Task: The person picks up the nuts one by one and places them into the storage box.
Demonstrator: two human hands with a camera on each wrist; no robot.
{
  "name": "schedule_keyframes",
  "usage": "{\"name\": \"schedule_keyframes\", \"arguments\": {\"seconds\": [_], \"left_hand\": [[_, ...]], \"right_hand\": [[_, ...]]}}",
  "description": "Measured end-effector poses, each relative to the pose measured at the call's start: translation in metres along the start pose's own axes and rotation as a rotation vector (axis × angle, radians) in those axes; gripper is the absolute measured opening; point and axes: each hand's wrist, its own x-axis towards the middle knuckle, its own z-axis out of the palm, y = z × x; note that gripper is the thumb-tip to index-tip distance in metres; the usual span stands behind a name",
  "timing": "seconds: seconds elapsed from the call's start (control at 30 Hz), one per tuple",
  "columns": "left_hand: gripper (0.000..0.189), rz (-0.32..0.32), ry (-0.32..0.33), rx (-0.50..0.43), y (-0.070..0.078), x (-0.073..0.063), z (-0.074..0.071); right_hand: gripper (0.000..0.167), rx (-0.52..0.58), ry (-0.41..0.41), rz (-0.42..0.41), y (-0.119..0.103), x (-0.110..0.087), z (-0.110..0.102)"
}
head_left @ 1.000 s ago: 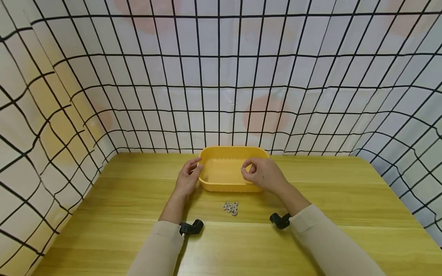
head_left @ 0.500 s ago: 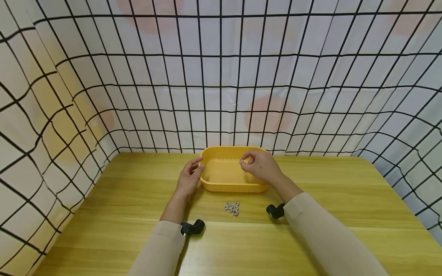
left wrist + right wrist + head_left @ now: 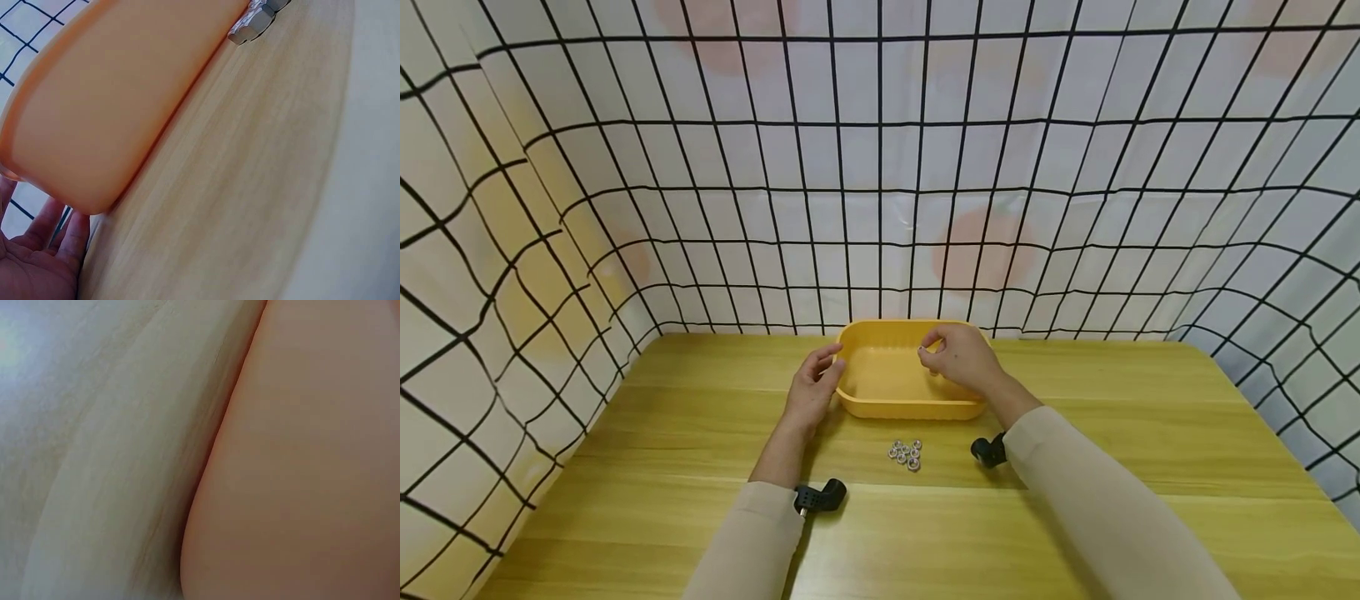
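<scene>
A yellow plastic tray [image 3: 910, 409] stands near the back of the wooden table. My left hand [image 3: 810, 385] is at its left end, fingers loosely bent and fingertips right at the rim; in the left wrist view the fingers [image 3: 75, 240] lie against the tray's outer end wall. Over the tray's right part, my right hand [image 3: 961, 358] pinches a small silvery nut [image 3: 922, 350] between thumb and forefinger, mostly covered by the fingertips. Several metal hex nuts [image 3: 906, 452] lie clustered on the table in front of the tray. The tray wall [image 3: 300, 456] fills much of the right wrist view, with no hand showing.
A black grid net [image 3: 880, 190] over pale cloth encloses the back and both sides of the wooden table [image 3: 700, 467]. Dark wrist cameras [image 3: 822, 496] stick out from both sleeves, low over the tabletop.
My right hand has moved slightly back and to the left over the tray, still pinching the nut. The left hand and the nuts on the table stay in place.
</scene>
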Motion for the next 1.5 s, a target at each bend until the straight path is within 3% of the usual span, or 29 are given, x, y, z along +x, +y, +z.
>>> {"name": "schedule_keyframes", "arguments": {"seconds": [0.67, 0.9, 1.13, 1.5], "left_hand": [[0.040, -0.016, -0.007, -0.012, -0.001, 0.000, -0.002], [0.038, -0.029, 0.004, 0.000, -0.006, -0.002, -0.003], [0.036, -0.012, 0.013, 0.014, -0.006, -0.001, -0.001], [0.037, -0.008, -0.012, 0.003, -0.003, -0.002, -0.002]], "right_hand": [[0.021, -0.007, 0.015, 0.119, 0.000, 0.012, 0.007], [0.025, 0.046, 0.028, 0.124, 0.001, 0.009, 0.005], [0.025, 0.143, 0.098, 0.087, -0.013, 0.000, -0.008], [0.025, 0.205, 0.004, 0.021, -0.039, -0.034, -0.021]]}}
